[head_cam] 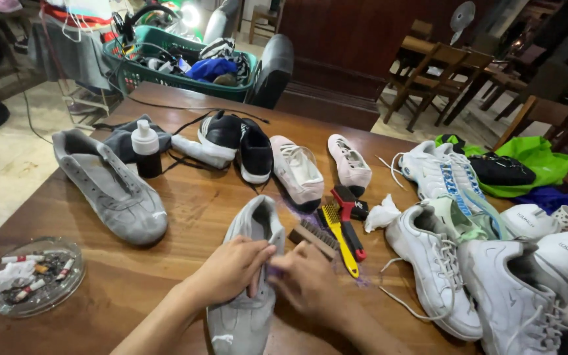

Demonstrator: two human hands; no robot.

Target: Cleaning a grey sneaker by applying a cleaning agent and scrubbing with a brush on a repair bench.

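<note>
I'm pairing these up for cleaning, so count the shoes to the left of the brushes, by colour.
Grey shoes: 2
Black shoes: 2
Pale pinkish-white shoes: 2
Total: 6

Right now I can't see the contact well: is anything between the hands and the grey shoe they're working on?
Nothing visible. The left hand and right hand both rest directly on the grey shoe; the brushes lie beside it.
</note>
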